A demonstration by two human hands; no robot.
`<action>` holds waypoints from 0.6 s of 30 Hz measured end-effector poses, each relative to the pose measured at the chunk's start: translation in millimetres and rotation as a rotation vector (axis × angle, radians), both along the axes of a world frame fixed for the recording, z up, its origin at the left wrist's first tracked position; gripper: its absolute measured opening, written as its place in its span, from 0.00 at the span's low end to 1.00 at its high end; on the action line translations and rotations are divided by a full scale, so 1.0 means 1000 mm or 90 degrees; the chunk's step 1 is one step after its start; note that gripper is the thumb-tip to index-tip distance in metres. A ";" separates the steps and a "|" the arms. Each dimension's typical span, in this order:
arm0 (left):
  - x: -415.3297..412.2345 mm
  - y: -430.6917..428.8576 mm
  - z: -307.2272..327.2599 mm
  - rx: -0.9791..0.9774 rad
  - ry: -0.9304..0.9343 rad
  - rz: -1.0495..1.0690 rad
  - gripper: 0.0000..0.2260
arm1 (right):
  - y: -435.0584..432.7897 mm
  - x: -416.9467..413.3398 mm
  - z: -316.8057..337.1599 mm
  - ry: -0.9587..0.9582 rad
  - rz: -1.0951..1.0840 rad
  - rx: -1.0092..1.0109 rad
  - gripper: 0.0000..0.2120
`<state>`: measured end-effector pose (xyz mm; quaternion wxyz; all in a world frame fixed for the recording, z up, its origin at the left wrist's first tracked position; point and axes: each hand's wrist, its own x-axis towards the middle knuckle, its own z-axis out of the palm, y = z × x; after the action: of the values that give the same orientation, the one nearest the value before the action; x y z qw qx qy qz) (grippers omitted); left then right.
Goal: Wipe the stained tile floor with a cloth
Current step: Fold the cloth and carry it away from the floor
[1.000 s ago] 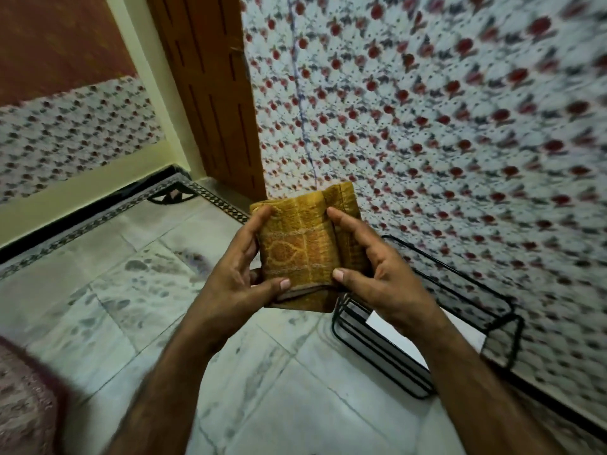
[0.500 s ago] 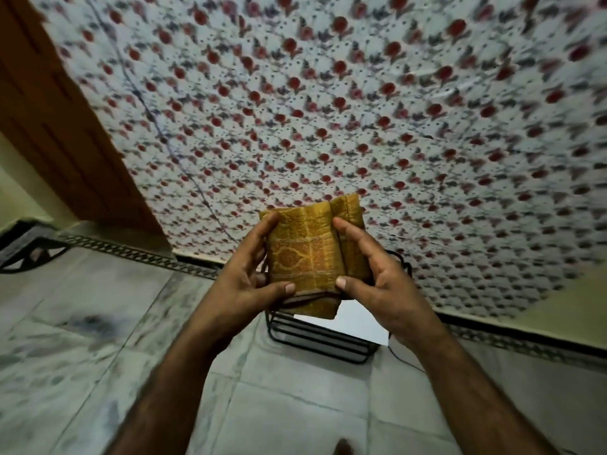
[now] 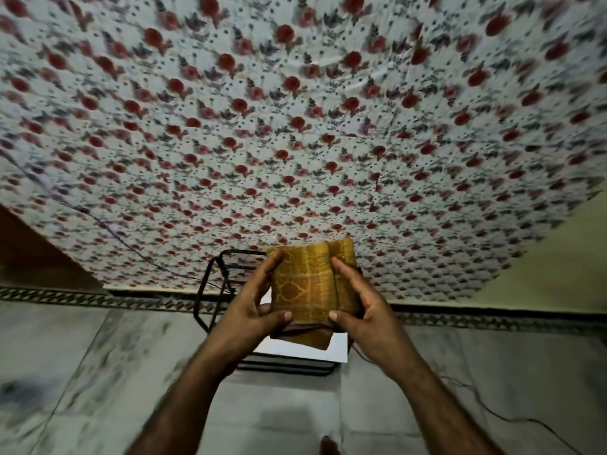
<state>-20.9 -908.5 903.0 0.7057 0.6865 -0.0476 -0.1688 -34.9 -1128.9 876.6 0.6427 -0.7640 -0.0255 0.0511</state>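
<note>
Both hands, left (image 3: 249, 310) and right (image 3: 361, 310), grasped a folded yellow cloth (image 3: 308, 290) held up above the marbled floor (image 3: 98, 372), a black wire rack (image 3: 213, 290) just beyond.
</note>
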 end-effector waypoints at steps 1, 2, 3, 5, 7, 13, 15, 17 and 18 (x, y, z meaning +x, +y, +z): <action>0.009 -0.006 -0.008 0.009 0.012 -0.008 0.41 | -0.005 0.006 -0.006 0.010 -0.012 0.005 0.41; 0.022 -0.013 -0.018 0.014 0.028 -0.016 0.41 | -0.010 0.016 -0.015 0.023 -0.024 0.011 0.41; 0.031 -0.019 -0.028 0.025 0.041 -0.025 0.41 | -0.014 0.023 -0.023 0.036 -0.035 0.016 0.41; 0.055 -0.028 -0.055 0.057 0.068 -0.046 0.42 | -0.021 0.041 -0.044 0.063 -0.053 0.028 0.39; 0.077 -0.035 -0.086 0.095 0.091 -0.059 0.43 | -0.026 0.058 -0.071 0.093 -0.072 0.022 0.39; 0.141 -0.047 -0.187 0.229 0.093 -0.091 0.44 | -0.028 0.116 -0.179 0.148 -0.129 -0.043 0.41; 0.161 -0.049 -0.229 0.269 0.088 -0.098 0.45 | -0.026 0.133 -0.221 0.163 -0.136 -0.060 0.40; 0.175 -0.050 -0.277 0.299 0.095 -0.106 0.46 | -0.025 0.144 -0.266 0.186 -0.136 -0.078 0.39; 0.180 -0.050 -0.299 0.313 0.095 -0.114 0.47 | -0.025 0.149 -0.286 0.196 -0.137 -0.087 0.39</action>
<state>159.3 -958.5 603.7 0.5016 0.8160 -0.0134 -0.2870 114.5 -1153.8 590.8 0.5876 -0.7871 0.1586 0.1001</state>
